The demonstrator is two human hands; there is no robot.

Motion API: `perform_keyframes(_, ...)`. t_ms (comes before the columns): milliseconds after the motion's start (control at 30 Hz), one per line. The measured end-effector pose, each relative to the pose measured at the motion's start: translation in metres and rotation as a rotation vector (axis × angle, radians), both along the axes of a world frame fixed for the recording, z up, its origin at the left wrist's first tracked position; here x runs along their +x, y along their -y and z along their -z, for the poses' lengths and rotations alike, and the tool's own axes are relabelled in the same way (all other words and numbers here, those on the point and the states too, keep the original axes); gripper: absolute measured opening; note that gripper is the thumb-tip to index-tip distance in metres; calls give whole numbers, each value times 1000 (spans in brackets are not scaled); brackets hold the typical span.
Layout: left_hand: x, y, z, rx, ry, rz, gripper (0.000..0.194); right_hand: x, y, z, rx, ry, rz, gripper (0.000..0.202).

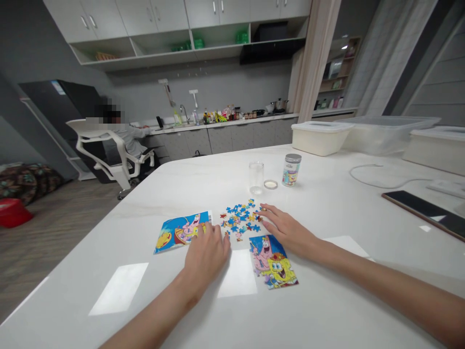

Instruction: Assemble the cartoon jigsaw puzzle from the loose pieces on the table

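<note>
On the white table, my left hand (208, 246) rests over the right edge of a cartoon reference picture (178, 231), fingers slightly spread and nothing visible in them. My right hand (285, 228) lies at the right side of a loose pile of small puzzle pieces (240, 218), its fingers apart and touching the outer pieces. Just below that hand sits a joined puzzle section (274, 262) showing a pink and a yellow figure, with an uneven left and lower edge. Behind the pile stand a clear empty jar (256, 178), its round lid (271, 184) and a printed jar (291, 170) with a metal lid.
White lidded boxes (319, 138) and a clear bin (388, 133) stand at the back right. A white cable (385, 186) and a dark phone-like slab (425, 211) lie on the right. A person sits in a white chair (121, 167) beyond the table's left edge.
</note>
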State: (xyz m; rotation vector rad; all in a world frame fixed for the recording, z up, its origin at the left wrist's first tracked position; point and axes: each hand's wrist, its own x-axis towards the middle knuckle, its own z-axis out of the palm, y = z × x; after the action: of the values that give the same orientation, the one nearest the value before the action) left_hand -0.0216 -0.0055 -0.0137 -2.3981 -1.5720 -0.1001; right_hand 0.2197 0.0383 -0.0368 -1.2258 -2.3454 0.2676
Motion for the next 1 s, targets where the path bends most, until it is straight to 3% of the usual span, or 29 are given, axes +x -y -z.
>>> perform_keyframes(133,5,1,1,9,12,-51,28,7,-9,0,-9,-31,92,32)
perform_keyframes(267,14,6,3,121,37,-157,41,11,-17,2,-1,-61,83,32)
perform_keyframes(567,35,24,-15,-23,-25,-36,39,11,-19,1,19,-64,-8,33)
perform_keyframes(767,36,23,-2,-7,37,19,40,9,-16,6,31,-26,-89,33)
perform_keyframes(1000,31,15,17,60,75,44,55,9,-9,-7,-19,-12,-208,33)
